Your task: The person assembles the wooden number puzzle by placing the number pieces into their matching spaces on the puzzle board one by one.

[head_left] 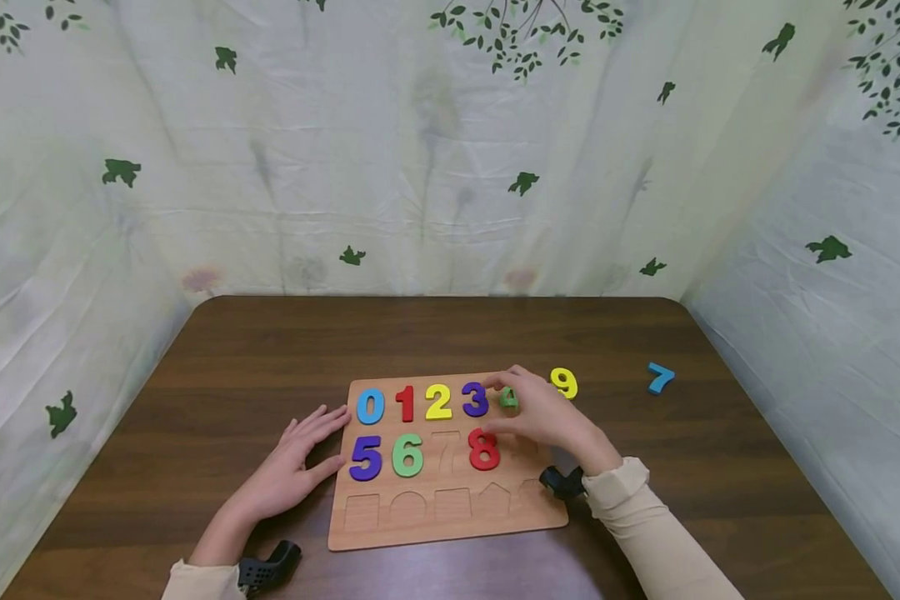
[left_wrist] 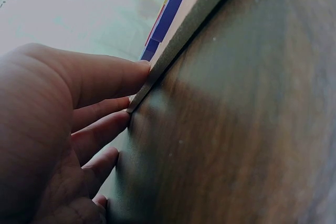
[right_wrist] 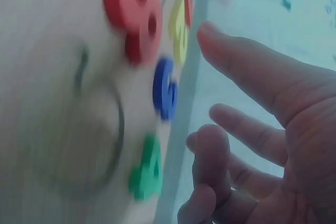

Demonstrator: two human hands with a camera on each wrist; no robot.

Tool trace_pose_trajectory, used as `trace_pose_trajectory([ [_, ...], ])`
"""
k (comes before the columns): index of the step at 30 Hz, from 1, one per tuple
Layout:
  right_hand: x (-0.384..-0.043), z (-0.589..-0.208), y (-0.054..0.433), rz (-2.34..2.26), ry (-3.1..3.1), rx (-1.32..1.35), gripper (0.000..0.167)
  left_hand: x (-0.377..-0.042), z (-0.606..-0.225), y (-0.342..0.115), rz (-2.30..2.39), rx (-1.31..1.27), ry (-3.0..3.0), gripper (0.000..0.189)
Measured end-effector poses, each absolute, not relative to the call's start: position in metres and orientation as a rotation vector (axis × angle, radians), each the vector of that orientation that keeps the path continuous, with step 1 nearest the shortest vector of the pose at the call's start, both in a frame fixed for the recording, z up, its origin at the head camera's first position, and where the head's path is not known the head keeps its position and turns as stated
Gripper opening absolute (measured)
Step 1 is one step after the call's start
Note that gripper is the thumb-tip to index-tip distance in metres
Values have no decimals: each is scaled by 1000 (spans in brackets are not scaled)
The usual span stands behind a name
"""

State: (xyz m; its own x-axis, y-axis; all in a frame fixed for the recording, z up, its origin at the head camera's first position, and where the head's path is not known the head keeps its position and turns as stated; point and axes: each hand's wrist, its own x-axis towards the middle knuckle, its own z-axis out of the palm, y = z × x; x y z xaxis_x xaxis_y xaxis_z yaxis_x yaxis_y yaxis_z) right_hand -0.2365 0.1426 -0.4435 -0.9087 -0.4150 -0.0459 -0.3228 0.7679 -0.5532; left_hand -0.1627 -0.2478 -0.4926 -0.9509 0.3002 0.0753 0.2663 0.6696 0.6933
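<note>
A wooden number puzzle board (head_left: pixel 390 536) lies on the table. My left hand (head_left: pixel 292 467) has its fingers stretched out, and the thumb and fingertips touch the board's left edge, as the left wrist view shows. Above the board's right side is my right hand (head_left: pixel 546 412), thumb and fingers apart with nothing between them. It partly covers the green 4 (head_left: pixel 508 397) in the head view. Near its thumb is the red 8 (head_left: pixel 483 450); the purple 3 (right_wrist: pixel 165 90) is close to its fingers. The yellow 9 (head_left: pixel 563 383) lies beyond the board, just behind this hand.
A blue 7 (head_left: pixel 661 377) lies on the table farther right. On the board's left side are the blue 0 (head_left: pixel 371 407), red 1 (head_left: pixel 405 403), yellow 2 (head_left: pixel 438 402), purple 5 (head_left: pixel 366 458) and green 6 (head_left: pixel 407 455). Shape recesses (head_left: pixel 452 503) line its front row.
</note>
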Motion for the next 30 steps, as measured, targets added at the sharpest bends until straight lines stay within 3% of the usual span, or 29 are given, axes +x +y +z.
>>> trace_pose_trajectory([
  [20, -255, -445, 277, -921, 3000, -327, 78, -164, -491, -249, 1146, 495, 2834, 64],
  [30, -261, -464, 327, -913, 2990, -203, 84, -163, -492, -250, 1149, 478, 2828, 64],
])
